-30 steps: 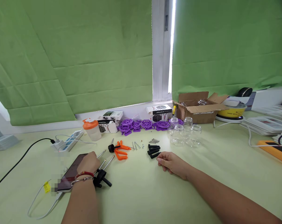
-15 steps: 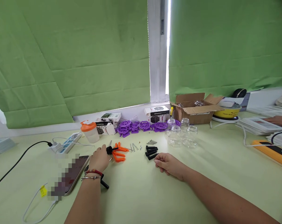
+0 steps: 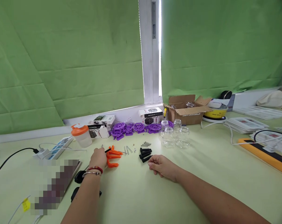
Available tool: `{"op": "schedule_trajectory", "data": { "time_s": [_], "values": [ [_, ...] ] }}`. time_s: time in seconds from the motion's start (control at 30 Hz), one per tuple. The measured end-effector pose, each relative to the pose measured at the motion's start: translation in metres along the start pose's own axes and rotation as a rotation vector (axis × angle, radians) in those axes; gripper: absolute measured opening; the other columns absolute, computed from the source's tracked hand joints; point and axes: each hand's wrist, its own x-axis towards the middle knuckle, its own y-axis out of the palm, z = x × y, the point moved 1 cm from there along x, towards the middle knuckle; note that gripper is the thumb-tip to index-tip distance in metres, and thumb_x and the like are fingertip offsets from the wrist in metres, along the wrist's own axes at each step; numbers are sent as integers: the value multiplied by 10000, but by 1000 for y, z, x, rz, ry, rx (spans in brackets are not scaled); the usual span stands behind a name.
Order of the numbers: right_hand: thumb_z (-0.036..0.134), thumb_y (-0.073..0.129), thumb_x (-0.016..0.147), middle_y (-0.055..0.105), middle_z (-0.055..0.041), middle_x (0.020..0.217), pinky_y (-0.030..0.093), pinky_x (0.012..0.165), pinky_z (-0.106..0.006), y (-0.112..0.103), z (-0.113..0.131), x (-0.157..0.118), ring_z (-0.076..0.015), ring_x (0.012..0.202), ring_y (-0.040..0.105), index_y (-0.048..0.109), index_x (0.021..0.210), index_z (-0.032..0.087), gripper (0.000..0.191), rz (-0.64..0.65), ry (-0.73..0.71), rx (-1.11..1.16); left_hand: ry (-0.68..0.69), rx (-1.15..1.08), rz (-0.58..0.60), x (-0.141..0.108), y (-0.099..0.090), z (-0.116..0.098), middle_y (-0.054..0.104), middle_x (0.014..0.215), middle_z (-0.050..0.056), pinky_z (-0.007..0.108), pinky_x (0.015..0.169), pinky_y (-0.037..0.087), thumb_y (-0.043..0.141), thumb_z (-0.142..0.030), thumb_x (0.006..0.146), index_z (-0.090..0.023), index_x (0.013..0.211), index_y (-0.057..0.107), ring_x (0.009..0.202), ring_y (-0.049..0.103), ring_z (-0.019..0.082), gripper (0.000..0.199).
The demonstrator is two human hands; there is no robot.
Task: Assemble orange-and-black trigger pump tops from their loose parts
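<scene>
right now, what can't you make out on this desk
All in the head view:
Left hand: its own back hides any grip.
Lower black part: left forearm hides its middle.
Phone: screen pixelated.
Tiny bits left of the springs: too small to identify.
Cardboard box: front flap hides some contents.

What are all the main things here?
Blinds: two, green, back
Cardboard box: one, brown, back right
Tub: one, yellow, back right
Cartons: several, black and white, back
Openwork parts: several, purple, back
Jars: four, clear, centre
Shaker: one, orange lid, left
Power strip: one, white, left
Phone: one, dark, pixelated, left
Knobs: two, black, lower left
Handles: several, orange, centre
Screws: few, silver, centre
Springs: many, silver, centre
Tubes: several, black, centre
Device: one, orange and black, right
Table: one, pale green, beneath
Left hand: one, bare, beside handles
Right hand: one, bare, beside tubes
</scene>
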Motion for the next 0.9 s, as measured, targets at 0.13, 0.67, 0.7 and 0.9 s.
{"op": "schedule_trajectory", "data": {
  "time_s": [0.13,0.67,0.7,0.9],
  "values": [
    [435,562,767,563,-3,782,339,427,-174,0,1,-1,-77,589,497,539,839,178,267,-2,1,13,-10,-30,-102,-11,-22,-8,568,1021,200,365,743,448,346,-122,781,-97,966,594,898,594,287,311],
    [205,416,854,632,-78,1066,401,773,-274,-1,46,93,-204,968,563,622,1101,211,322,-271,-285,-914,-150,-1830,393,-75,6,-61,613,911,60,256,712,547,546,15,645,-137,883,575,761,617,119,284],
    [197,418,852,626,-80,1089,398,778,-277,1,49,103,-210,981,563,616,1123,220,336,-258,-282,-946,-166,-1863,401,-75,7,-60,621,916,67,254,720,548,534,27,659,-135,867,575,775,627,125,267],
    [150,511,778,664,-91,989,392,699,-274,13,51,139,-224,896,592,694,965,222,271,-177,-220,-1011,-146,-1970,549,-75,6,-58,631,994,101,252,635,549,502,-27,750,-160,960,521,881,659,199,250]
  ]
}}
